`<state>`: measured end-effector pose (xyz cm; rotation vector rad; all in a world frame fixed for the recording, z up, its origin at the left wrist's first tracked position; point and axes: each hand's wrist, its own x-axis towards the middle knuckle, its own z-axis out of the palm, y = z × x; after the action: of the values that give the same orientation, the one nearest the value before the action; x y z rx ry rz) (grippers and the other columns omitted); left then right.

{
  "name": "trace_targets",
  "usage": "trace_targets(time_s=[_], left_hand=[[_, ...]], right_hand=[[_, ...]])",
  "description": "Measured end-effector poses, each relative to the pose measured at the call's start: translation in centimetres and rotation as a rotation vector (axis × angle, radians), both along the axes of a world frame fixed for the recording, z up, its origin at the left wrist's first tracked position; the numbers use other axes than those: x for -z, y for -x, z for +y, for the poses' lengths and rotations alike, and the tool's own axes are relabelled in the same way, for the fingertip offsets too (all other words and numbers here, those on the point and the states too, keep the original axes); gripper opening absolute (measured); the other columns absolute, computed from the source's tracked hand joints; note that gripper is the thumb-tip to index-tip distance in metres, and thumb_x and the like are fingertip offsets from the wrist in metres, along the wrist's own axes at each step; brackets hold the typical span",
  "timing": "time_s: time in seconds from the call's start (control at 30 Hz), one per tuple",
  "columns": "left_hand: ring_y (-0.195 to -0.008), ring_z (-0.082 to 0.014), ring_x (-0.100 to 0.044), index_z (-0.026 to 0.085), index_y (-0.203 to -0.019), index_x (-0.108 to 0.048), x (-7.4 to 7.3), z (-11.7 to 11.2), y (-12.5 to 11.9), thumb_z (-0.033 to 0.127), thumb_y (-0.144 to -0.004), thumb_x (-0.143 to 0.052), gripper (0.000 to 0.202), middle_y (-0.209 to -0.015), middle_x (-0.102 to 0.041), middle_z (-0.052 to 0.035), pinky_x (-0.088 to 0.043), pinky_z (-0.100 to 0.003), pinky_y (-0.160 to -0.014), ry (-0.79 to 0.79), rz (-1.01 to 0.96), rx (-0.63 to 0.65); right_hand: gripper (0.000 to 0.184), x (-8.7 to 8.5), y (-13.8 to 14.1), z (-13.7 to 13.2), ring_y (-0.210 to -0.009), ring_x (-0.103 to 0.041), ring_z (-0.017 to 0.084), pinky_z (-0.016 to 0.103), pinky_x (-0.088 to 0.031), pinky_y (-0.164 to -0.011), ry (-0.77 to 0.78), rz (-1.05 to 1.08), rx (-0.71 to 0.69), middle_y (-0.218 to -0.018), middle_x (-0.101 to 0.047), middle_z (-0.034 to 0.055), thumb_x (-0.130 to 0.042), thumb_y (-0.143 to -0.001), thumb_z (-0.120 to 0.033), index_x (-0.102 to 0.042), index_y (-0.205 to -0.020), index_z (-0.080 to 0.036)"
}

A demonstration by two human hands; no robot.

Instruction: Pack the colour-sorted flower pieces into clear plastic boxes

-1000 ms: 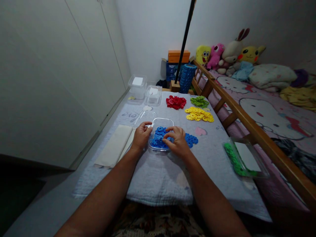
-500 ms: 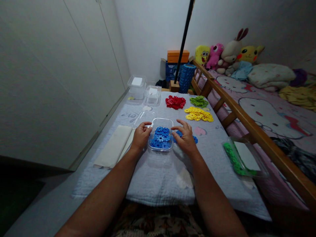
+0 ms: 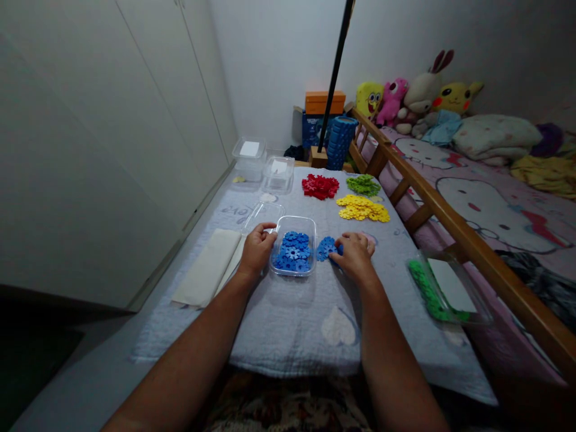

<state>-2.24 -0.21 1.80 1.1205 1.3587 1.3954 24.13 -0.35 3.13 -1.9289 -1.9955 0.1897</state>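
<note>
Blue flower-shaped plastic pieces [image 3: 326,247] under right hand [image 3: 355,258], clear rounded tub [image 3: 293,247] in left hand [image 3: 256,249]

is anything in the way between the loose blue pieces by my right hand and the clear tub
Nothing visible. The loose blue pieces under the right hand lie just right of the clear tub, which is open-topped and gripped by the left hand.

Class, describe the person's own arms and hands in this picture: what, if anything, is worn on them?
The left forearm and right forearm are bare to the picture's lower edge: no sleeves show. The left hand and right hand wear no gloves, and no watch, bracelet or ring shows.
</note>
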Motion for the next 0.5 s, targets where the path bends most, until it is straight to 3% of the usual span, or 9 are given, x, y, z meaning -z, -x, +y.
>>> trace_targets(time_s=[0.17,0.33,0.5], left_hand=[[-0.05,-0.0101,-0.04,0.017,-0.11,-0.068,0.0,0.0,0.0,0.04,-0.079,-0.069,0.039,-0.056,-0.045,0.008,-0.031,-0.02,-0.049,0.002,-0.001,0.003],[-0.049,-0.0092,-0.037,0.016,-0.11,-0.067,-0.3,-0.2,-0.1,0.039,-0.079,-0.069,0.038,-0.056,-0.043,0.0092,-0.029,-0.02,-0.049,0.007,-0.009,0.001],[-0.049,-0.0093,-0.038,0.016,-0.109,-0.067,-0.5,-0.3,-0.2,0.038,-0.078,-0.069,0.038,-0.056,-0.042,0.0094,-0.029,-0.021,-0.048,0.013,-0.027,-0.002]], right_hand=[[0.004,0.2,-0.4,0.4,-0.122,-0.052,0.034,0.057,-0.027,-0.113,-0.022,0.166,-0.028,-0.117,-0.07,0.0091,-0.072,-0.079,-0.024,-0.075,-0.082,-0.024],[0.01,-0.6,-0.7,0.9,-0.11,-0.061,0.029,0.051,-0.037,-0.11,-0.135,0.528,-0.096,-0.105,-0.07,0.0079,-0.068,-0.081,-0.031,-0.073,-0.077,-0.024],[0.015,-1.7,0.9,0.2,-0.116,-0.062,0.028,0.048,-0.042,-0.11,-0.241,0.817,-0.238,-0.112,-0.068,0.0077,-0.07,-0.084,-0.04,-0.073,-0.081,-0.025]])
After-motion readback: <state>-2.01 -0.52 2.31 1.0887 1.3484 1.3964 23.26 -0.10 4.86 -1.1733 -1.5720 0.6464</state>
